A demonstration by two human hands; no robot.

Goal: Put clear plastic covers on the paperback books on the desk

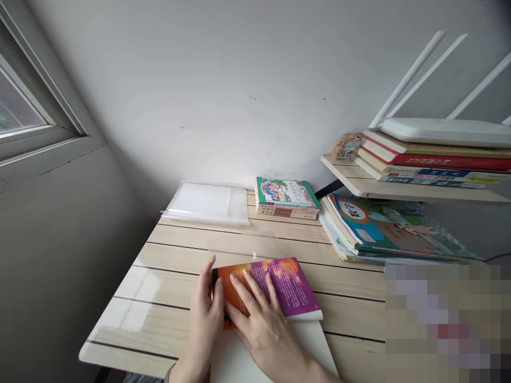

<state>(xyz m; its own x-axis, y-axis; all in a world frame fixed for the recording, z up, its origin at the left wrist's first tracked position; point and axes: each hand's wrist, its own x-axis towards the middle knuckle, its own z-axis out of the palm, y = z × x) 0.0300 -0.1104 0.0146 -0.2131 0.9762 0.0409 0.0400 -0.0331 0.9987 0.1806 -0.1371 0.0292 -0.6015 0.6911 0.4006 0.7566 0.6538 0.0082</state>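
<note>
A book (285, 284) with a purple and orange cover lies tilted on the wooden-slat table, partly over a smooth white sheet (315, 348). My right hand (257, 322) rests flat across the cover with its fingers spread. Along the book's dark left edge, my left hand (207, 303) has its thumb near the cover and its fingers on the outer side, gripping that edge. Behind the book lies a clear plastic sheet (245, 243), its outline faint against the table. The undersides of both hands are hidden.
Clear plastic covers (203, 202) lie at the back left, beside a small stack of books (287, 194). Textbooks (391, 226) are piled on the right, under a shelf (419, 189) bearing more books and a white router (443, 130). The lower right corner is pixelated.
</note>
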